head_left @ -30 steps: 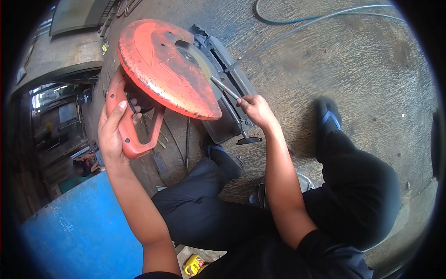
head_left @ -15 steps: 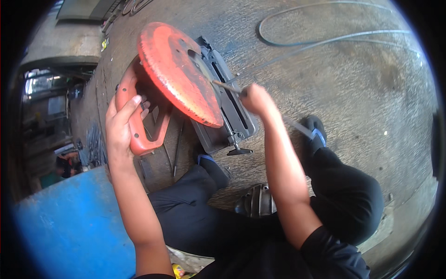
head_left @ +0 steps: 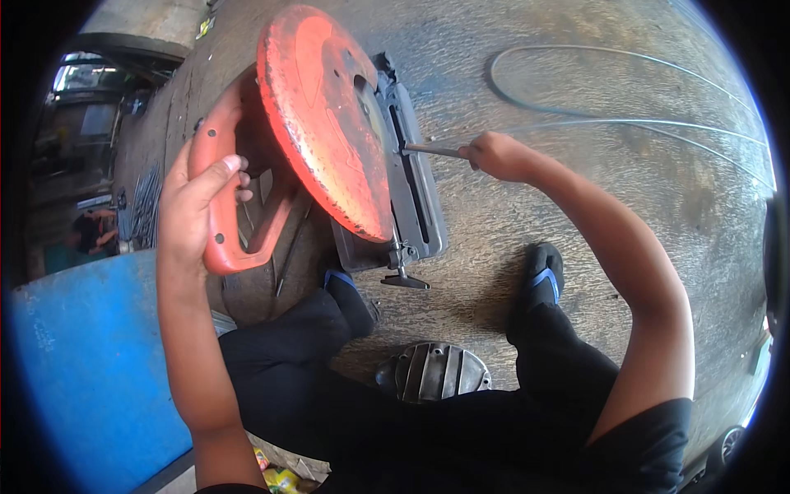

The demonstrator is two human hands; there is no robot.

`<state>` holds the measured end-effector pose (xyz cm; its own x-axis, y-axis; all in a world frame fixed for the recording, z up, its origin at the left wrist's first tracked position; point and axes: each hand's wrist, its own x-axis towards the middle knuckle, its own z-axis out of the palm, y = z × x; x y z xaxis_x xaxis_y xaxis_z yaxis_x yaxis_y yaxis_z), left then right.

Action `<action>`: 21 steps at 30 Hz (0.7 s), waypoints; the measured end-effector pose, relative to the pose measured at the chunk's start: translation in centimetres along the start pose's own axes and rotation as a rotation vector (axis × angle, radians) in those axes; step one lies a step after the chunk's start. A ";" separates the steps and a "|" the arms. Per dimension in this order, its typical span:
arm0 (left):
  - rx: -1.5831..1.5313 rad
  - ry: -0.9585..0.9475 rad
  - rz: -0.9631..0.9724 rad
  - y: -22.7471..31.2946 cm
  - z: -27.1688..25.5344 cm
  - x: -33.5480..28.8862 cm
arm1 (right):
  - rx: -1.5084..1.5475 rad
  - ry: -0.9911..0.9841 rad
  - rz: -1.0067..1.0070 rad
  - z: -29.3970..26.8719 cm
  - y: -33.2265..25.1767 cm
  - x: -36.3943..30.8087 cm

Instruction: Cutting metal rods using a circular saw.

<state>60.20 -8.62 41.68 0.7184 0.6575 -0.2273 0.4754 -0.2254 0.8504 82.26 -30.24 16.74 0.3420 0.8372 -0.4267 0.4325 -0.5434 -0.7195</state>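
My left hand (head_left: 200, 191) is wrapped around the orange handle (head_left: 220, 226) of a cut-off saw, its thumb lying over the grip. The saw's round red-orange blade guard (head_left: 317, 123) is worn and scuffed, and its grey metal base (head_left: 424, 206) has a long slot and a T-shaped clamp handle (head_left: 405, 281) at the near end. To the right of the saw, my right hand (head_left: 498, 156) is closed on a thin metal rod (head_left: 436, 150). The rod points left, its tip at the slotted part of the base beside the guard. The blade is mostly hidden by the guard.
A long thin cable or strip (head_left: 568, 48) loops over the rough floor at the far right. A ribbed metal cover (head_left: 436, 372) lies between my legs. A blue panel (head_left: 90, 362) stands at the near left, with a bundle of rods (head_left: 141, 206) beyond it.
My right hand has shifted right, drawing the rod's tip away from the guard towards the base's slot. My left hand keeps its hold on the handle. The view has also shifted.
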 end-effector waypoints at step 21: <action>0.102 0.006 0.081 0.1 0.6 -0.1 | 0.081 0.157 -0.126 4.0 -0.1 1.7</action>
<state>60.44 -9.13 41.50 0.7536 0.6384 -0.1565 0.4651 -0.3497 0.8132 79.43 -28.47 13.88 0.4178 0.8750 -0.2446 0.4139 -0.4230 -0.8061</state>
